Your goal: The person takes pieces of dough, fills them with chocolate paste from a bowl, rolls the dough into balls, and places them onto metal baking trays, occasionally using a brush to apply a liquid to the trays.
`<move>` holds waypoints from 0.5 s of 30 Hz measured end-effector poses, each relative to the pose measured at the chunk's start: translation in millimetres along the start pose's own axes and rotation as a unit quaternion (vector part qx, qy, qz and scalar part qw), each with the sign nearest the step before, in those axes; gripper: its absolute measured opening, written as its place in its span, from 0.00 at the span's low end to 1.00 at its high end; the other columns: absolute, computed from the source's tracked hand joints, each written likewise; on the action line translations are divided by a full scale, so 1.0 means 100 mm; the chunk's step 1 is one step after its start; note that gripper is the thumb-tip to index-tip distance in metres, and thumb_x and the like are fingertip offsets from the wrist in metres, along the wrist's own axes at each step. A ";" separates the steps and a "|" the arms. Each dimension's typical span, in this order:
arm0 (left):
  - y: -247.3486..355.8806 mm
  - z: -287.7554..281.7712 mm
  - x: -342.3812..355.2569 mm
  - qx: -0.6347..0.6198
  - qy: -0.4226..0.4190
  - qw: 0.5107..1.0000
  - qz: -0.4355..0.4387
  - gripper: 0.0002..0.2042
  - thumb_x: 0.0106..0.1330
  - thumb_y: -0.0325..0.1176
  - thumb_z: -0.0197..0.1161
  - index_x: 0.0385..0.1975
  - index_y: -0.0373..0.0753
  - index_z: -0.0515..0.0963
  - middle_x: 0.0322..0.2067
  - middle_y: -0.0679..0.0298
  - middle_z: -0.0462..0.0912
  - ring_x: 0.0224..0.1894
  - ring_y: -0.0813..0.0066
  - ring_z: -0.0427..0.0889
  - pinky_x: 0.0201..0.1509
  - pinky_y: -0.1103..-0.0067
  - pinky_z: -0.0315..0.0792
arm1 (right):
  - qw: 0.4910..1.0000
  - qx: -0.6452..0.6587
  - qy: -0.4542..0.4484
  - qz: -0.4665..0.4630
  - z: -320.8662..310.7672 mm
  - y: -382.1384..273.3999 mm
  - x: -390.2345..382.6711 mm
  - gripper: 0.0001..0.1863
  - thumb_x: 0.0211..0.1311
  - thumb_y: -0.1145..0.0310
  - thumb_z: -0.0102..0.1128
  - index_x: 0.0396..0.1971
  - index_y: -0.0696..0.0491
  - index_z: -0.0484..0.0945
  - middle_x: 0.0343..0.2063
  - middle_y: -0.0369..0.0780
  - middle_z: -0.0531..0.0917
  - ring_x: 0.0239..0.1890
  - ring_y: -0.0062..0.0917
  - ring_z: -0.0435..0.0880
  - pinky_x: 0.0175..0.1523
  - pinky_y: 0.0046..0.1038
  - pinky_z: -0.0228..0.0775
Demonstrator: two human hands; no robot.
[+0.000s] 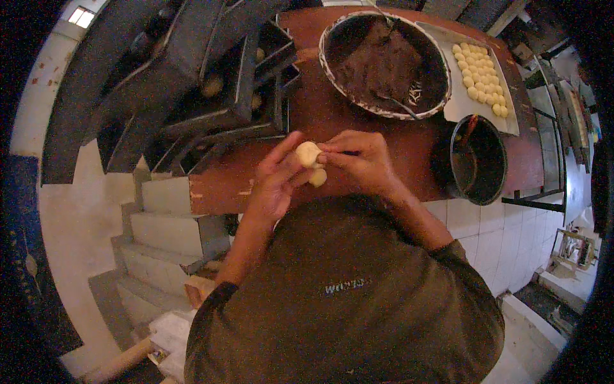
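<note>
Near the table's front edge, my left hand (274, 185) is closed round a pale ball of dough (308, 154) at its fingertips. My right hand (363, 160) pinches the right side of that ball between thumb and fingers. A second pale dough ball (317, 178) shows just below, against the left hand; how it is held is partly hidden. Beyond my hands stands a wide round basin (323, 67) of dark brown paste, smeared along its rim. A metal spoon (404, 109) lies in the paste at the near right side.
A pale tray (457, 110) with several rows of dough balls is at the far right of the reddish-brown table (268, 182). Nearer stands a dark bucket (476, 182) with a reddish stick-like thing inside. Stacked dark metal trays (224, 118) crowd the left side.
</note>
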State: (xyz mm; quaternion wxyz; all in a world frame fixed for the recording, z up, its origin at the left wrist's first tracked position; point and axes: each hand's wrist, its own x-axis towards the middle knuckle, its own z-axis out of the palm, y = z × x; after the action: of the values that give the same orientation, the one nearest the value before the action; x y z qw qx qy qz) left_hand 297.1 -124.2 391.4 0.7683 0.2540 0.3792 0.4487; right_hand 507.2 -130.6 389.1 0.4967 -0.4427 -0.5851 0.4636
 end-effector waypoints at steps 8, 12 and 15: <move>-0.12 0.00 0.19 0.211 0.002 0.977 0.017 0.29 0.64 0.35 0.72 0.63 0.31 0.71 0.55 0.58 0.81 0.53 0.71 0.83 0.57 0.76 0.79 | 0.963 -0.220 -0.054 -0.148 0.00 -0.31 0.05 0.14 0.55 0.76 0.70 0.43 0.54 0.88 0.39 0.47 0.89 0.43 0.29 0.89 0.48 0.28 0.80; -0.06 0.44 -0.01 0.095 -0.054 0.979 0.172 0.27 0.64 0.37 0.73 0.60 0.31 0.75 0.48 0.60 0.84 0.49 0.73 0.83 0.55 0.77 0.78 | 0.994 -0.071 0.076 -0.032 0.05 -0.25 -0.04 0.14 0.57 0.75 0.69 0.45 0.55 0.88 0.41 0.44 0.89 0.43 0.25 0.89 0.48 0.28 0.80; -0.06 0.53 0.03 0.120 -0.074 0.973 0.181 0.21 0.63 0.38 0.74 0.52 0.32 0.80 0.42 0.61 0.85 0.45 0.75 0.82 0.51 0.79 0.77 | 0.996 -0.031 0.070 0.043 0.16 -0.13 -0.18 0.12 0.57 0.74 0.70 0.42 0.56 0.88 0.40 0.44 0.89 0.42 0.26 0.89 0.48 0.28 0.80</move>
State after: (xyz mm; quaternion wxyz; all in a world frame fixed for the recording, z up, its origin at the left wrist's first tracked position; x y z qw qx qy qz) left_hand 343.6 -126.4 416.8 0.6645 0.4409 0.3199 0.5116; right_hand 492.6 -152.0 397.8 0.5024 -0.5138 -0.5434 0.4340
